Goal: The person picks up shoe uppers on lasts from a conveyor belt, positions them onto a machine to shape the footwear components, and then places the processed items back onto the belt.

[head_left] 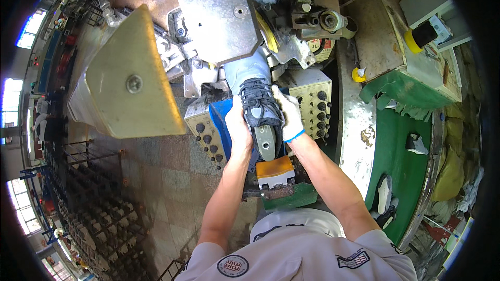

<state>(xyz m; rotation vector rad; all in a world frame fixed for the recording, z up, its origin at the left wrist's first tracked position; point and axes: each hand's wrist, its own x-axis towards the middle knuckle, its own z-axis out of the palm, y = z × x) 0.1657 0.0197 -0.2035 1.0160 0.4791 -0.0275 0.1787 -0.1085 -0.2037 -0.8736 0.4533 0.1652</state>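
Note:
A black laced shoe upper (250,99) sits on a grey-green shoe last (265,145), its toe end pointing away from me under the metal head of a machine (216,15). Bare and wrapped round the shoe's left side is my left hand (238,127). My right hand (289,112), in a white glove with a blue cuff, presses on the right side. Both sets of fingers are closed on the shoe, partly hidden by it. Pale blue-grey material (245,67) shows beyond the laces. Just below the heel is an orange-topped pad (275,166).
A large yellowish guard (125,78) juts out on the left. Control boxes with black knobs flank the shoe, left (205,138) and right (312,104). At right, a green conveyor belt (396,145) carries several shoes (385,194). Racks (99,218) stand at far left.

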